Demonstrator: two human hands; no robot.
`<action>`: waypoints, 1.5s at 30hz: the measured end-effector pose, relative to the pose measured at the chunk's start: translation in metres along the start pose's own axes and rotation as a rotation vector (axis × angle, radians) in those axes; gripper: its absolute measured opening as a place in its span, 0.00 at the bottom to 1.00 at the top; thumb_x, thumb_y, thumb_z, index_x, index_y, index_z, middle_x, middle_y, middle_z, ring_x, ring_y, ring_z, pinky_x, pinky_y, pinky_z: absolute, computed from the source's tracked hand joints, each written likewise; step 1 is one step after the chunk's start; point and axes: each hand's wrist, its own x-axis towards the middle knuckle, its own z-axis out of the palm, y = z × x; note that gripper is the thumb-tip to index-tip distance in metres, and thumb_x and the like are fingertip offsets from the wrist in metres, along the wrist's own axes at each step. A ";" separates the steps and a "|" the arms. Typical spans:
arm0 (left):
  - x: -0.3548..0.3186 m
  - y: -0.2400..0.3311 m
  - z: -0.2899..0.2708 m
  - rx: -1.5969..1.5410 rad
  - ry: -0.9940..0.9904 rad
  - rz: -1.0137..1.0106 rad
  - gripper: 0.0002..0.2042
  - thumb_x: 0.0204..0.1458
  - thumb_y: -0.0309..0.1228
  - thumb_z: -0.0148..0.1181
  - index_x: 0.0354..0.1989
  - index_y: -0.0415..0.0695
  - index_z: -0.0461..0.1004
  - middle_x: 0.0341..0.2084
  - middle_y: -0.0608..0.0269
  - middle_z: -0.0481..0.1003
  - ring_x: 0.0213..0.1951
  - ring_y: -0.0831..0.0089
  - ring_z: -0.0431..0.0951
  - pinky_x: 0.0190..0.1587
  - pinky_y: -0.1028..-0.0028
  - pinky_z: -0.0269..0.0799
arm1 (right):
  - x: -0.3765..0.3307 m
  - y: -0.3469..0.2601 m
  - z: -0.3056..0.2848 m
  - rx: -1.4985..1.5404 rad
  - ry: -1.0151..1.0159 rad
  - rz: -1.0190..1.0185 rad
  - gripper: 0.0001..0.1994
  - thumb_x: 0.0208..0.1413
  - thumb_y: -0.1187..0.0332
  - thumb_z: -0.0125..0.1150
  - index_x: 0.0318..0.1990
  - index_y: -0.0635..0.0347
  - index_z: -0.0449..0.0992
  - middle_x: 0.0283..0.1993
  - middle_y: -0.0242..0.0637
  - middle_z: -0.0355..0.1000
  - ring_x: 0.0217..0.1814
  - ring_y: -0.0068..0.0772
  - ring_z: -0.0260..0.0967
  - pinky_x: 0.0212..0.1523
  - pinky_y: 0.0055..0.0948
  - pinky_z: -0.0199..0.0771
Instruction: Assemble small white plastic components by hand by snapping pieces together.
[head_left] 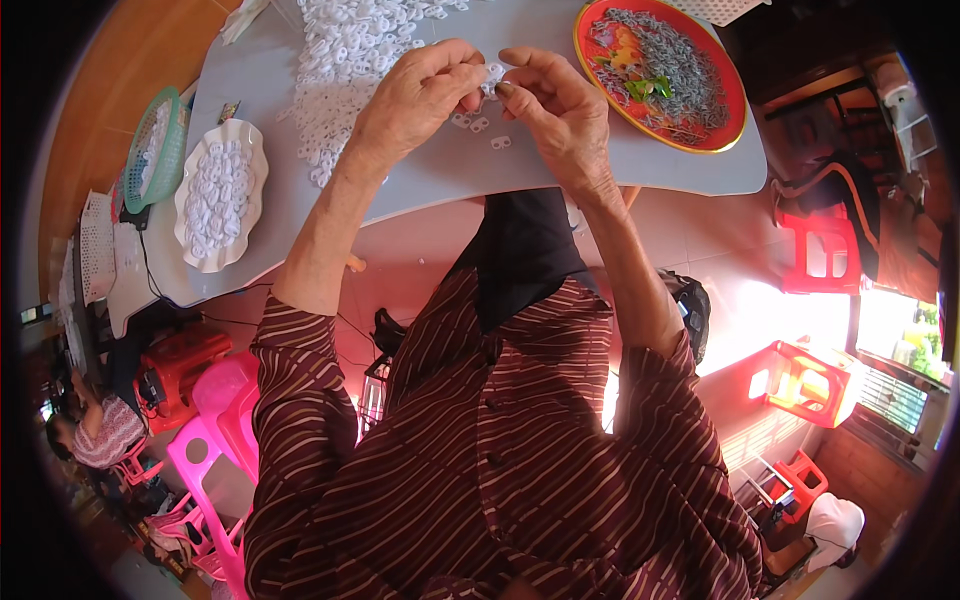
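Observation:
Above the grey table's near edge, my two hands meet at their fingertips. My right hand pinches a small white plastic piece between thumb and fingers. My left hand is closed in a pinch at the other side of that piece; whatever its fingertips grip is hidden. A few loose white pieces lie on the table just below my hands. To the left spreads a big heap of the same white pieces. On the right sits a red round tray with a gold rim, heaped with small grey metal parts.
A white scalloped dish full of white pieces stands at the table's left, beside a green basket. Pink chairs and red stools stand on the floor. Another person sits at the far left.

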 end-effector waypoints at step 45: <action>-0.019 -0.018 0.033 0.016 0.195 0.116 0.15 0.54 0.37 0.42 0.25 0.37 0.64 0.15 0.60 0.66 0.20 0.76 0.66 0.25 0.75 0.64 | -0.004 0.001 0.004 -0.358 -0.088 -0.215 0.08 0.49 0.76 0.60 0.36 0.68 0.70 0.24 0.37 0.75 0.25 0.22 0.73 0.26 0.20 0.70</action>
